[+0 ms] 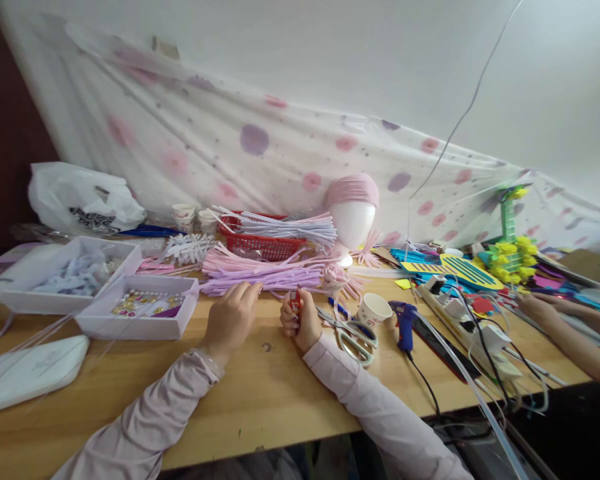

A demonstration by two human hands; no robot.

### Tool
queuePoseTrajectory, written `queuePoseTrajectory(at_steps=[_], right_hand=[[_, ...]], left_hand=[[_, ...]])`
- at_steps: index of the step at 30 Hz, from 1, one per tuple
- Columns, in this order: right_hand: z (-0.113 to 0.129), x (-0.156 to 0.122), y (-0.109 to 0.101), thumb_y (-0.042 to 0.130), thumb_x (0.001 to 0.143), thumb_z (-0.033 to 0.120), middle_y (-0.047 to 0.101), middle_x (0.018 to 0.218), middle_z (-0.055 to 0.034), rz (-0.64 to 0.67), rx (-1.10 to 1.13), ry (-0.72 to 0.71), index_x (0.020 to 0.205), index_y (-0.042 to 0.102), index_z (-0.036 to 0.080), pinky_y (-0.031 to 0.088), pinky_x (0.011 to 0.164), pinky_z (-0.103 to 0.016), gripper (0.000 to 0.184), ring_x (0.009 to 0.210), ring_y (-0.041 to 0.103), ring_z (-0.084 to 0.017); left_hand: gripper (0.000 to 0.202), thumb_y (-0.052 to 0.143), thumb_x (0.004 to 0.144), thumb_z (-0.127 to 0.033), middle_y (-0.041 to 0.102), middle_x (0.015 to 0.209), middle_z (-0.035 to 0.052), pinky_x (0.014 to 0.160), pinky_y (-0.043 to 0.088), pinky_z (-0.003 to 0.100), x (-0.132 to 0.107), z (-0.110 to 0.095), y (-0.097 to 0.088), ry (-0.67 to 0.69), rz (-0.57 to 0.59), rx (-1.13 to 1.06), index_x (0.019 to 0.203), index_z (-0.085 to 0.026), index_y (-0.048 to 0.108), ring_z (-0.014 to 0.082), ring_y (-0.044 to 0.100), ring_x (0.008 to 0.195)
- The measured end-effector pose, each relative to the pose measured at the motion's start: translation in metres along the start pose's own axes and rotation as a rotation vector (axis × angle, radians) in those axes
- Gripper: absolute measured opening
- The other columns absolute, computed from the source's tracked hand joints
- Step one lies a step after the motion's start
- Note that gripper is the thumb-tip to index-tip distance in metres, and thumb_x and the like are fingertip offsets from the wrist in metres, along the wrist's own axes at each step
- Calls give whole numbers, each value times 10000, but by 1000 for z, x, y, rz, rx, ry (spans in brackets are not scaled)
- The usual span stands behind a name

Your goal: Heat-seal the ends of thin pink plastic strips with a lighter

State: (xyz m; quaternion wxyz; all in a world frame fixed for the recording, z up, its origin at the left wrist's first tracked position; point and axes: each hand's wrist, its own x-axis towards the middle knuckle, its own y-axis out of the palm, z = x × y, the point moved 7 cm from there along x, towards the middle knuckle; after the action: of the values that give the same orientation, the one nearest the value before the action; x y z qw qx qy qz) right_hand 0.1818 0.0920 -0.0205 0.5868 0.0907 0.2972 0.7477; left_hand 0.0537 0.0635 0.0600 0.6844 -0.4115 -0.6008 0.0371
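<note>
My right hand is wrapped round a red lighter, held upright above the wooden table. Opposite it, my left hand is turned back-up with its fingers bent and close together; whatever is between them, if anything, is hidden. Just beyond the left fingertips lies a bundle of purple fuzzy craft stems, with pink stems behind it. Scissors with pale handles rest beside my right wrist, near a paper cup. A blue glue gun lies further right.
White boxes with beads and pale ribbon pieces stand at left, near a white case. A red basket and a foam head are at the back. A corded power strip lies right, beside another person's hands.
</note>
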Motion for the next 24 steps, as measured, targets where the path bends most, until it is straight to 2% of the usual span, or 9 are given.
queuePoseTrajectory(at_steps=[3, 8, 14, 24], right_hand=[[0, 3, -3, 517, 674, 570, 243, 408, 104, -5, -34, 0, 546, 396, 197, 46, 345, -178, 413, 343, 99, -40], [13, 4, -9, 581, 630, 539, 271, 426, 108, -71, -56, -101, 589, 447, 187, 35, 358, -188, 378, 344, 110, -30], [28, -1, -13, 561, 687, 529, 265, 439, 109, -113, -35, -174, 620, 435, 194, 22, 368, -192, 364, 340, 105, -36], [29, 0, -11, 564, 675, 545, 277, 443, 108, -120, -86, -200, 630, 452, 188, 19, 370, -201, 376, 345, 111, -34]], left_hand=[[243, 395, 923, -193, 646, 801, 52, 655, 451, 276, 0, -1, 0, 16, -6, 0, 1015, -155, 617, 178, 597, 769], [228, 417, 916, -181, 649, 805, 47, 655, 445, 267, -1, -4, -1, 28, -13, -11, 1028, -153, 614, 172, 598, 770], [204, 457, 897, -155, 642, 797, 43, 645, 438, 267, -2, -7, -1, 56, -23, 2, 1026, -142, 615, 174, 592, 758], [221, 421, 916, -179, 626, 774, 42, 632, 436, 273, -3, -11, 0, 63, -3, -22, 1021, -159, 614, 169, 585, 734]])
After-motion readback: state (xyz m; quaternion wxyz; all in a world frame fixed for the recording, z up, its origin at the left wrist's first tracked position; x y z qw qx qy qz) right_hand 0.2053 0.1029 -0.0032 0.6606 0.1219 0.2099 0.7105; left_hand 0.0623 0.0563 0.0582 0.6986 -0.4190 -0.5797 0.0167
